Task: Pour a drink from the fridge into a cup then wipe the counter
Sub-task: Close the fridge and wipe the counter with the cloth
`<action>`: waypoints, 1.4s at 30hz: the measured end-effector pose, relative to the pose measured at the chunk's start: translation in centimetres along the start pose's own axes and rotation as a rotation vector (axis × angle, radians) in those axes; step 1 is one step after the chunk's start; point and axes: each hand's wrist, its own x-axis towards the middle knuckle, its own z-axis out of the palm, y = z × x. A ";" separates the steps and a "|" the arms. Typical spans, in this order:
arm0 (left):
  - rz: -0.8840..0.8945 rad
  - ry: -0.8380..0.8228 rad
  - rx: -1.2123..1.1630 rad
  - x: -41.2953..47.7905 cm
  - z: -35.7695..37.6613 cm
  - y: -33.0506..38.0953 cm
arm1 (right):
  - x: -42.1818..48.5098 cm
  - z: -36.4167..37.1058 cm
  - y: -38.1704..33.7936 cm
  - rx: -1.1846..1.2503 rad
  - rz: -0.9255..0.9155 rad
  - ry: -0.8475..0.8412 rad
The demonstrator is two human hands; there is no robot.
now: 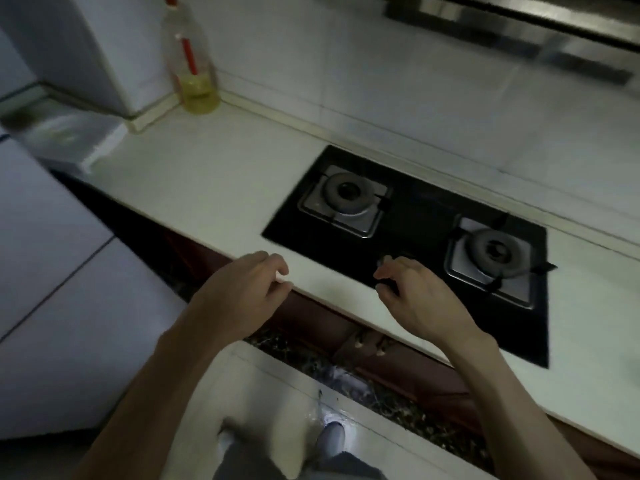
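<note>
Hovering over the bench edge, left hand and right hand both loosely curled, holding nothing, gas hob just beside the right.

Fridge is cropped by the left edge. Range hood is smeared by motion blur and cropped at the top edge. Bottle markings are too blurred to read. Bench runs out past the right edge. Whether the fingers of the right hand touch the hob cannot be determined.
</note>
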 end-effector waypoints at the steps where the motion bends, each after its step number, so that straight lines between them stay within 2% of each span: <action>1: 0.023 -0.028 0.006 0.8 0.6 1.3 | -0.9 -0.4 1.5 0.003 0.039 0.013; 9: 0.313 -0.241 0.084 6.3 4.2 10.3 | -8.4 -2.0 9.1 0.092 0.368 0.137; 16: 0.593 -0.378 0.077 7.3 7.3 16.2 | -17.2 -0.8 11.1 0.168 0.736 0.186; 20: 0.727 -0.403 0.041 6.2 9.2 19.5 | -21.7 0.1 11.9 0.150 0.864 0.225; 28: 0.880 -0.501 0.128 2.9 12.4 27.3 | -29.1 -0.4 14.6 0.164 0.954 0.332; 42: 0.901 -0.509 0.164 -5.1 20.9 45.9 | -46.1 -1.7 27.5 0.213 0.995 0.397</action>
